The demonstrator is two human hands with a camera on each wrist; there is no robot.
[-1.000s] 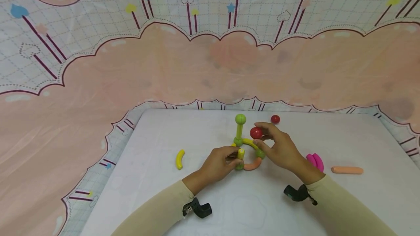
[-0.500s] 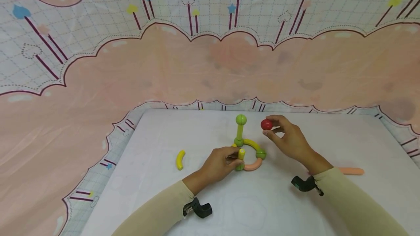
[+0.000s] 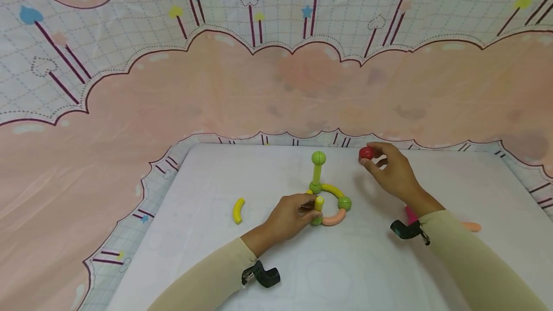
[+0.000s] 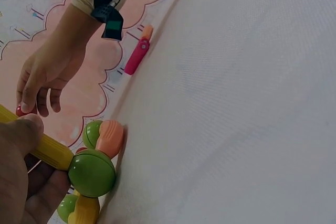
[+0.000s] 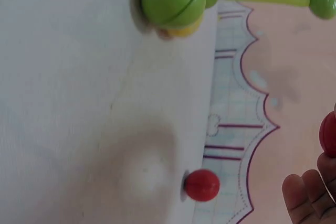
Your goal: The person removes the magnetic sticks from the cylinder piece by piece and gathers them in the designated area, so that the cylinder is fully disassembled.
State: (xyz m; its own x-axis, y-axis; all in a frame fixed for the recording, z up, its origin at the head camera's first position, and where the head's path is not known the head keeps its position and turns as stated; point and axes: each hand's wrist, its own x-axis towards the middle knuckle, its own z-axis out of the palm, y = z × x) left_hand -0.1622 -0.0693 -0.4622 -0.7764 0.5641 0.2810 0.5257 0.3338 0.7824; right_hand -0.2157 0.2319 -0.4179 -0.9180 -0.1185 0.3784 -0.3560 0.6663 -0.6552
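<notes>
In the head view my left hand grips an upright yellow rod. The left wrist view shows the rod's lower end in a green ball. That ball belongs to a ring of green balls joined by curved pieces, yellow and orange. A green rod with a green ball on top stands at the ring's far side. My right hand pinches a red ball in the air, right of and beyond the ring. Below it, another red ball lies on the table in the right wrist view.
A curved yellow piece lies left of the ring on the white table. Pink pieces and an orange stick are partly hidden behind the right forearm. A patterned cloth hangs beyond the table.
My right hand has carried the red ball away from the ring, to the right and toward the far edge, hiding the second red ball in the head view. The left hand holds still.
</notes>
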